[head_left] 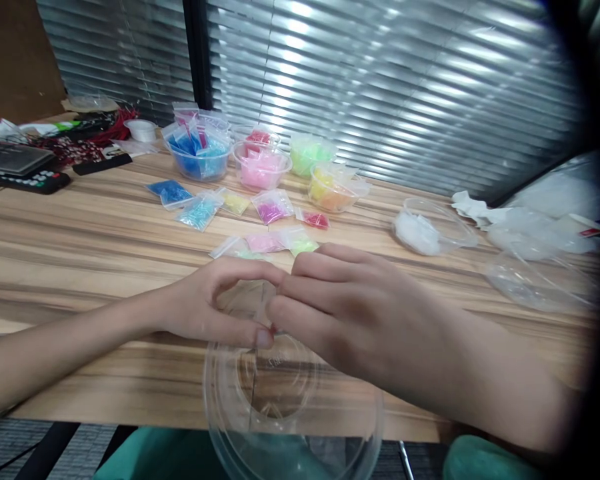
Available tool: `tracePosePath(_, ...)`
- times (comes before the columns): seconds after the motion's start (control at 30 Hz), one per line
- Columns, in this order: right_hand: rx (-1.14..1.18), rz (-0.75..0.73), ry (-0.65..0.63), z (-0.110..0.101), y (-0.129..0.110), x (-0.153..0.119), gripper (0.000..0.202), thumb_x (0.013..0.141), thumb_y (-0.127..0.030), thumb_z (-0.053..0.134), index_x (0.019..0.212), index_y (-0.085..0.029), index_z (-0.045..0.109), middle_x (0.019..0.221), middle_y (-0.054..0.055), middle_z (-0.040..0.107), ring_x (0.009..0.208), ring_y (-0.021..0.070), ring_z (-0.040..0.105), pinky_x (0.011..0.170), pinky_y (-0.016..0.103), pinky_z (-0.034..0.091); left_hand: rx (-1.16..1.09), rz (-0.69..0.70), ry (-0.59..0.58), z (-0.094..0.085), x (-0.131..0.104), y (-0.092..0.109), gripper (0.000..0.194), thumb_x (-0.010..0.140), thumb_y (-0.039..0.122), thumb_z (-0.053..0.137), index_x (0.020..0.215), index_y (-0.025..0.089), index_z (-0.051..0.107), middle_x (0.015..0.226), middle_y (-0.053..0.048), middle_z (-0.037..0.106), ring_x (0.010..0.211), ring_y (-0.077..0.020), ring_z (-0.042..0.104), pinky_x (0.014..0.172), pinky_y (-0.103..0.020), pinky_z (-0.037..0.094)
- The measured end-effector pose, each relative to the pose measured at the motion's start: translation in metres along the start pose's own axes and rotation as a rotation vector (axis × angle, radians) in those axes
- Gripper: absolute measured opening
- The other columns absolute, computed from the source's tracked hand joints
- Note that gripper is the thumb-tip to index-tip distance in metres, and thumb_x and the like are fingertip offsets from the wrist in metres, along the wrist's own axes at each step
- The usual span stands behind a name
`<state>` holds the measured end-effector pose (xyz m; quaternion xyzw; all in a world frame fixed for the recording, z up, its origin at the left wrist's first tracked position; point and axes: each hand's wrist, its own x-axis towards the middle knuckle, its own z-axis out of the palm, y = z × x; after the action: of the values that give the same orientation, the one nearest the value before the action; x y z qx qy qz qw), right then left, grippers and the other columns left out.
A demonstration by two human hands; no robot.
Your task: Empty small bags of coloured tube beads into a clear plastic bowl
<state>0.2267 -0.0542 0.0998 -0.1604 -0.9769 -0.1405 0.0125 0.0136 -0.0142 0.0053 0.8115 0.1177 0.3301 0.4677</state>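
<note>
My left hand (220, 300) curves in a C shape, its thumb and forefinger reaching to the fingers of my right hand (335, 300). The right hand's fingers are curled in, with their tips meeting the left hand's. Something clear and thin may be between them, but the fingers hide it. Below both hands is a clear round plastic bowl (293, 407), which overlaps the table's front edge. Just beyond the hands lie small zip bags: a pale pink bag (265, 243), a light green bag (303, 245) and a mint bag (247, 254).
Further back lie a blue bag (171, 192), a light blue bag (200, 210), a purple bag (273, 208) and a red bag (315, 220). Clear tubs hold blue (200, 163), pink (261, 175) and yellow-orange bags (334, 193). A tub of white material (420, 233) stands right.
</note>
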Motion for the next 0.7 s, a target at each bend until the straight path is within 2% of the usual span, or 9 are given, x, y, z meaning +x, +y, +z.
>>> tracePosePath(0.13,0.07,-0.012,0.014,0.001,0.002,-0.003,0.013,0.086,-0.008,0.063,0.09,-0.019,0.068,0.089,-0.001,0.072,0.082,0.0194,0.055,0.076,0.032,0.041,-0.02,-0.022,0.031,-0.001,-0.003,-0.007,0.061,0.076,0.028,0.08,0.132,0.035,0.055,0.124,-0.001,0.067,0.113,-0.0234,0.063,0.1,-0.032,0.049)
tracePosePath(0.3,0.062,-0.033,0.003,-0.002,0.003,-0.006,0.017,0.081,-0.009,0.07,0.096,-0.018,0.071,0.096,-0.001,0.072,0.087,0.018,0.053,0.085,0.029,0.04,-0.055,-0.056,-0.014,-0.001,-0.002,-0.006,0.059,0.078,0.026,0.078,0.132,0.035,0.055,0.128,-0.002,0.065,0.118,-0.0247,0.061,0.103,-0.034,0.047)
tracePosePath(0.43,0.062,-0.005,0.035,-0.001,0.0,-0.01,0.015,0.089,-0.012,0.061,0.1,-0.017,0.069,0.094,0.003,0.072,0.089,0.0185,0.057,0.082,0.031,0.044,-0.025,-0.097,-0.039,-0.001,0.002,0.002,0.053,0.078,0.027,0.077,0.127,0.027,0.058,0.126,-0.003,0.065,0.117,-0.0268,0.06,0.103,-0.034,0.046)
tracePosePath(0.53,0.051,0.009,0.037,0.006,-0.005,-0.015,0.019,0.096,-0.02,0.05,0.101,-0.019,0.069,0.096,0.006,0.072,0.096,0.0188,0.06,0.083,0.032,0.046,0.012,-0.159,-0.077,-0.002,0.006,0.009,0.044,0.081,0.027,0.073,0.123,0.02,0.061,0.123,-0.004,0.066,0.118,-0.0277,0.059,0.105,-0.034,0.044)
tracePosePath(0.7,0.049,0.015,0.048,0.02,-0.011,-0.023,0.03,0.098,-0.03,0.043,0.095,-0.022,0.071,0.096,0.003,0.074,0.105,0.0169,0.062,0.087,0.03,0.048,-0.074,-0.077,-0.085,-0.002,0.009,0.008,0.054,0.08,0.025,0.076,0.131,0.023,0.058,0.127,-0.007,0.065,0.121,-0.0265,0.058,0.107,-0.036,0.043)
